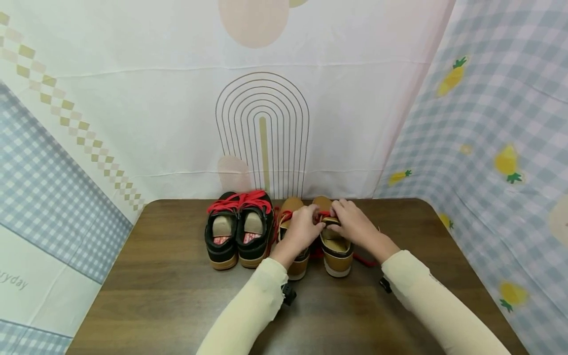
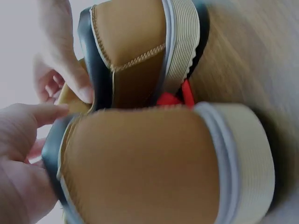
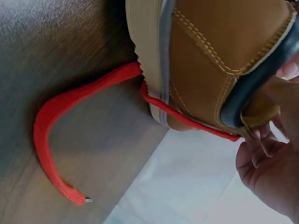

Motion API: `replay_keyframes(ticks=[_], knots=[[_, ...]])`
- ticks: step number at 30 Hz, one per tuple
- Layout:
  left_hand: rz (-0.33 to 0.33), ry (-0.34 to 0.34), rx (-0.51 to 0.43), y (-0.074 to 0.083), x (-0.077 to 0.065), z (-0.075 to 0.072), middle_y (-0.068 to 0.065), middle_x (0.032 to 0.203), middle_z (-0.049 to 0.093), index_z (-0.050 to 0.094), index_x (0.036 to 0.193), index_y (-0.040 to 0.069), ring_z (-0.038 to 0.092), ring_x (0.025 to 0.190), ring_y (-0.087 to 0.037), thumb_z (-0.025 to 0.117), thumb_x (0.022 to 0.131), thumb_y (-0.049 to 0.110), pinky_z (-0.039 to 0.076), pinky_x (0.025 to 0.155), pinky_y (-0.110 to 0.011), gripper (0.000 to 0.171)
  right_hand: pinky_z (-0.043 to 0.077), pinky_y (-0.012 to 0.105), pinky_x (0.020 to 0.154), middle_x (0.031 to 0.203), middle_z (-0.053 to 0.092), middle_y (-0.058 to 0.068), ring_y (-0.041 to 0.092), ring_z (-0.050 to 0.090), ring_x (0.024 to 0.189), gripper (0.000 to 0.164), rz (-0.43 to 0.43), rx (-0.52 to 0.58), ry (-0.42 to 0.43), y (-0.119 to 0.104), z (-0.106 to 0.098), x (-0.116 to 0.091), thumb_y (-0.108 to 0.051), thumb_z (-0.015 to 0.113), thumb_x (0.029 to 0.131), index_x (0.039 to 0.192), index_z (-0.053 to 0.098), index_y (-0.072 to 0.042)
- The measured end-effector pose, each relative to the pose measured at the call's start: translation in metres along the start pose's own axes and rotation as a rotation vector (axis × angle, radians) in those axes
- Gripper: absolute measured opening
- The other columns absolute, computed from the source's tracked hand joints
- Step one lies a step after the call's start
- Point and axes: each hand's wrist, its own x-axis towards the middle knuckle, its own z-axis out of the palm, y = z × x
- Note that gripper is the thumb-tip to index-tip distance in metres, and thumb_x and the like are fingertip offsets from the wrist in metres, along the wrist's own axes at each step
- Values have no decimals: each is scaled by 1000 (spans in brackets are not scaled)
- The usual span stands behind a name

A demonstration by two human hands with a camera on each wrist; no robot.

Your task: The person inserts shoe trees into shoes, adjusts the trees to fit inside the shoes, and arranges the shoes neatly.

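Observation:
A pair of tan shoes with dark collars stands toe to the wall, the right tan shoe point(image 1: 338, 264) and the left tan shoe point(image 1: 298, 268). My left hand point(image 1: 301, 229) reaches over the left shoe to the right one's lacing, fingers curled at the red shoelace point(image 1: 325, 214). From the other side, my right hand point(image 1: 357, 227) pinches the right shoe's tongue point(image 3: 261, 109), thumb inside the opening. A loose lace end point(image 3: 44, 135) with a metal tip curves over the table beside this shoe. The left fingertips are partly hidden.
Left of the tan pair, black shoes point(image 1: 224, 254) with red laces point(image 1: 253, 199) stand side by side near the back edge of the brown wooden table point(image 1: 168, 296). A patterned white cloth point(image 1: 177, 123) hangs behind, and a checked cloth point(image 1: 479, 197) hangs at the right.

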Motion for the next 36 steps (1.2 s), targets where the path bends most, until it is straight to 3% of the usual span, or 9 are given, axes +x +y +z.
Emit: replay_keyframes(ticks=[3,8,12,18,23,30,36], knots=[[72,-11,48,-2,-6,-10,-13,126,64,55,147,8,66,100,-22,76,94,13,56,79,-31,57,43,42,76,93,54,6,27,51,86,33,-27,22,43,2,-3,-7,-17,85,87,98,55,-10],[147,-56,146,-8,-16,-30,-11,146,55,48,153,15,57,130,-28,74,94,12,55,97,-41,65,42,41,78,96,55,6,26,50,88,28,-28,51,77,6,-8,-16,-18,81,90,102,58,-9],[170,-84,230,-16,-23,-38,-10,139,58,57,144,12,56,127,-29,76,92,11,55,94,-42,56,42,40,78,97,54,6,25,49,89,26,0,90,78,7,-11,-23,-19,79,92,103,58,-9],[255,-61,330,-28,-28,-39,-8,118,62,72,116,9,59,108,-28,79,90,10,54,90,-40,27,42,39,77,99,55,6,22,48,89,24,24,118,71,9,-11,-30,-20,78,94,104,59,-9],[317,-64,419,-31,-31,-41,-8,116,63,72,118,8,62,108,-28,78,91,11,55,92,-39,28,44,40,80,100,56,6,22,49,91,23,24,133,75,7,-10,-34,-18,78,94,105,59,-8],[379,28,378,-34,-34,-38,-11,110,67,73,119,6,66,100,-28,75,95,10,58,87,-40,24,44,41,80,101,56,9,23,50,92,24,43,151,139,7,-6,-40,-17,78,93,106,60,-7],[375,150,372,-36,-40,-35,-10,112,67,73,116,9,64,106,-27,75,95,12,58,89,-39,22,48,50,89,118,57,18,32,55,106,32,171,261,169,4,4,-49,-17,74,97,120,59,-1]])
